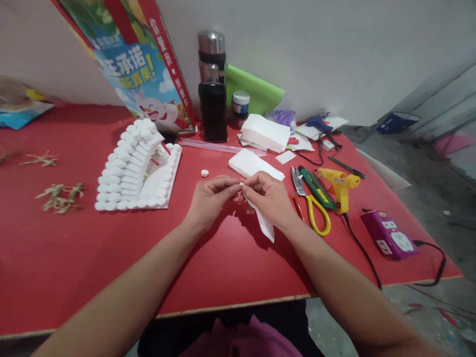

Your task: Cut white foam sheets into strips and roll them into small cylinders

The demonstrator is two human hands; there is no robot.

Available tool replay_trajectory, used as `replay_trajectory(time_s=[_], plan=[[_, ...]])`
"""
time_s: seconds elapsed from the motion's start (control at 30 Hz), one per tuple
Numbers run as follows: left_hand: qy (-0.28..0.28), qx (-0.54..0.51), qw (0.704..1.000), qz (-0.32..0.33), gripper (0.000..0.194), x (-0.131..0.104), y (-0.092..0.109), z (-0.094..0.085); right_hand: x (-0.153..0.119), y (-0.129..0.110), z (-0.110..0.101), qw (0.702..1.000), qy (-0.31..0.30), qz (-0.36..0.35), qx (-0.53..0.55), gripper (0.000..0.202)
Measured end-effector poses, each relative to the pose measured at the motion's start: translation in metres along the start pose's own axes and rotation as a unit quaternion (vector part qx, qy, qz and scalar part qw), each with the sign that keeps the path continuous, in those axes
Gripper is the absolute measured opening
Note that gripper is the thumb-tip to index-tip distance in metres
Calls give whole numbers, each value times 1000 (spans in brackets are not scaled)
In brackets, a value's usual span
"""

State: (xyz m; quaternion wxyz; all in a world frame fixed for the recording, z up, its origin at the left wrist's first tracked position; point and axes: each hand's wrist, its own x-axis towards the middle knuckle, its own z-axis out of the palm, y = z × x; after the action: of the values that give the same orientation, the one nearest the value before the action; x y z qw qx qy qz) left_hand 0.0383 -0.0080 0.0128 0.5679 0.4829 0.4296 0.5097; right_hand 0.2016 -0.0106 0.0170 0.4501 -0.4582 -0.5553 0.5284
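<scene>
The left grip (215, 196) pinches the upper end of a white paper strip (266, 228) between thumb and fingers, and the right grip (268, 197), close against it, is closed on the same strip (a small white tip (241, 184) peeks out between the thumbs). The strip slants down from the right grip over the red tabletop (230, 272); whether it touches cannot be told. Just beyond the fingers lies a stack of white paper (255, 164), with a thicker stack (265, 133) behind it. A small white roll (205, 173) sits by itself near the left grip. Further left stands a white stepped model (131, 174) edged with rounded white pieces (111, 187), and past it lie some straw figures (56, 191). To the right of the right grip are yellow-handled scissors (308, 198), a green cutter (317, 188), a corded yellow glue gun (340, 187) and, nearer the edge, a purple socket box (386, 234). At the back, a black slab (213, 114) stands upright in front of a metal flask (211, 43), with a lidded jar (240, 103) and a green sheet (256, 89) to its right and a tall printed box (148, 74) to its left
</scene>
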Motion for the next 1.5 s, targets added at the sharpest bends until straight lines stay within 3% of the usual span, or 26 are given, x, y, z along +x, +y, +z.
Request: replay_trajectory(time_s=[0.2, 0.43, 0.53, 0.6, 0.7, 0.8, 1.13, 1.37, 1.5], plan=[[29, 39, 999, 3, 4, -1, 1, 2, 1, 9, -4, 996, -1, -32, -77, 20], [36, 115, 992, 29, 6, -2, -2, 3, -2, 9, -3, 966, 22, -87, -243, 13], [47, 99, 994, 22, 4, -1, -5, 3, 0, 7, -2, 988, 20, -54, -144, 13], [42, 52, 998, -5, 6, -1, -7, 2, 2, 4, -2, 999, -6, 36, 16, 15], [41, 15, 999, -22, 8, 1, -8, -1, 7, -1, -2, 959, -61, 187, 206, 21], [47, 31, 998, -8, 6, 1, -8, -2, 9, -3, -2, 926, -73, 254, 269, 18], [38, -43, 997, -52, 19, -2, -6, 3, 11, 2, -6, 924, -57, 248, 285, 8], [30, -73, 995, -64, 24, -4, -6, 5, 10, 3, -3, 941, -22, 226, 249, 10], [38, -58, 996, -58, 20, -7, -8, 8, 7, 2, 4, 966, 24, 178, 184, 17]])
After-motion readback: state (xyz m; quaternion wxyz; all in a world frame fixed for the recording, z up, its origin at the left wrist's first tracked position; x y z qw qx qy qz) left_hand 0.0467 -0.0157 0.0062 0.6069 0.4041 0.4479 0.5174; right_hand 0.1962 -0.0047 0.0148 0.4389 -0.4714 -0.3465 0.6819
